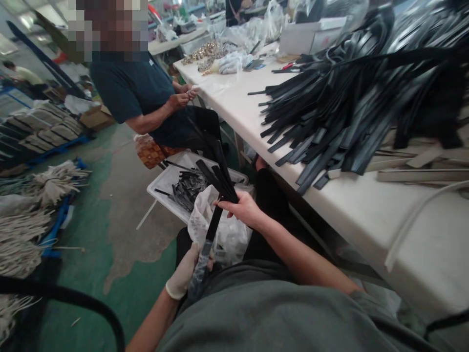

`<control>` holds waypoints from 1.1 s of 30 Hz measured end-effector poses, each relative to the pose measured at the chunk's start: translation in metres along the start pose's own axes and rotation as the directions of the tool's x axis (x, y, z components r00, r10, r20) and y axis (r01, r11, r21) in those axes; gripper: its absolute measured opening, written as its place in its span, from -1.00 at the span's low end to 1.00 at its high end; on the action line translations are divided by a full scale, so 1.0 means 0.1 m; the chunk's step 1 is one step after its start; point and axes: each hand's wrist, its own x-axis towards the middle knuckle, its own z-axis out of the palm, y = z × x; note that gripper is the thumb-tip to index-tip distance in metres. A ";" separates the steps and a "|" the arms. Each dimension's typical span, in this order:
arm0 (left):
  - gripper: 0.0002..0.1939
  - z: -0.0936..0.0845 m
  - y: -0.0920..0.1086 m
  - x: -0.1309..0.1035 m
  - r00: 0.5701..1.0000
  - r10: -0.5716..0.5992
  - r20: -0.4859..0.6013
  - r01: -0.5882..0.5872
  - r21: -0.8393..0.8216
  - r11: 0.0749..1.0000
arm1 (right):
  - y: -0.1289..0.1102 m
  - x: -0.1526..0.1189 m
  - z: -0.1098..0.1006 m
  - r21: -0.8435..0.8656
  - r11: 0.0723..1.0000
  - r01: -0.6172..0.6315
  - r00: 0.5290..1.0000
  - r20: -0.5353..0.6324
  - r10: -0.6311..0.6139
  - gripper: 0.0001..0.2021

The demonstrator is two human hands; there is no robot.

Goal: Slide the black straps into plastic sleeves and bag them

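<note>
Several flat black straps fan upward out of my bare right hand, whose fingers close round their lower ends. Below it, my left hand wears a pale glove and is closed on a single black strap. Clear plastic film covers the lower part of this strap near my lap. The strap's upper end meets the fingertips of my right hand. Behind both hands, a white plastic bag sits at my lap, partly hidden by my right hand and the strap.
A white tray holding short black pieces stands ahead. On the right, a long white table bears a large heap of black straps and a white box. A seated co-worker handles something small. Bundled cords lie left.
</note>
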 end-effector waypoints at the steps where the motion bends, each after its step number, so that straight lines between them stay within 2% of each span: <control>1: -0.43 -0.03 -0.02 0.01 0.999 0.013 -0.045 -0.015 -0.045 0.999 | 0.00 0.00 -0.02 -0.008 1.000 0.002 1.000 -0.024 -0.003 -0.69; 3: -0.54 -0.12 0.00 0.04 0.983 0.058 -0.175 -0.078 -0.107 0.991 | 0.02 -0.01 -0.07 -0.041 0.999 0.017 0.996 -0.082 -0.020 -0.68; 5: -0.62 -0.27 0.10 0.10 0.939 0.107 -0.327 -0.165 -0.156 0.974 | 0.04 -0.02 -0.17 -0.093 0.995 0.046 0.990 -0.127 -0.057 -0.68; 7: -0.63 -0.49 0.29 0.19 0.874 0.151 -0.462 -0.257 -0.177 0.950 | 0.04 -0.02 -0.30 -0.165 0.983 0.077 0.986 -0.136 -0.100 -0.68; 9: -0.69 -0.75 0.57 0.30 0.808 0.192 -0.556 -0.337 -0.169 0.926 | 0.02 0.00 -0.40 -0.274 0.954 0.121 0.981 -0.115 -0.157 -0.69; 12: -0.75 -1.08 1.14 0.57 0.719 0.291 -0.631 -0.469 -0.132 0.873 | -0.07 0.07 -0.51 -0.490 0.847 0.205 0.952 -0.101 -0.289 -0.74; 15: -0.69 -1.23 1.70 0.97 0.633 0.423 -0.648 -0.596 -0.059 0.801 | -0.15 0.23 -0.55 -0.671 0.716 0.194 0.881 -0.202 -0.428 -0.76; 17: -0.60 -1.24 1.94 1.26 0.620 0.448 -0.644 -0.580 0.007 0.814 | -0.16 0.35 -0.57 -0.728 0.666 0.163 0.840 -0.252 -0.481 -0.75; 19: -0.48 -1.19 2.01 1.49 0.615 0.396 -0.682 -0.490 0.063 0.869 | -0.12 0.42 -0.60 -0.741 0.658 0.136 0.824 -0.284 -0.490 -0.71; 20: -0.44 -1.16 1.98 1.56 0.612 0.365 -0.702 -0.441 0.080 0.894 | -0.09 0.42 -0.61 -0.734 0.670 0.112 0.828 -0.303 -0.471 -0.69; 22: -0.41 -1.07 1.78 1.61 0.628 0.330 -0.705 -0.369 0.104 0.924 | 0.00 0.38 -0.64 -0.683 0.729 0.034 0.861 -0.351 -0.368 -0.67; 25: -0.43 -0.95 1.26 1.45 0.697 0.315 -0.644 -0.303 0.134 0.944 | 0.14 0.22 -0.66 -0.513 0.853 -0.091 0.931 -0.347 -0.110 -0.65; 28: -0.43 -0.85 0.63 1.15 0.746 0.263 -0.611 -0.222 0.143 0.964 | 0.20 0.00 -0.63 -0.271 0.948 -0.164 0.959 -0.271 0.089 -0.71; 30: -0.44 -0.79 0.25 0.96 0.788 0.223 -0.574 -0.164 0.153 0.974 | 0.20 -0.14 -0.58 -0.109 0.973 -0.205 0.964 -0.192 0.181 -0.74; 33: -0.47 -0.67 -0.15 0.78 0.863 0.197 -0.465 -0.073 0.271 0.960 | 0.19 -0.30 -0.50 0.061 0.962 -0.266 0.963 -0.036 0.269 -0.73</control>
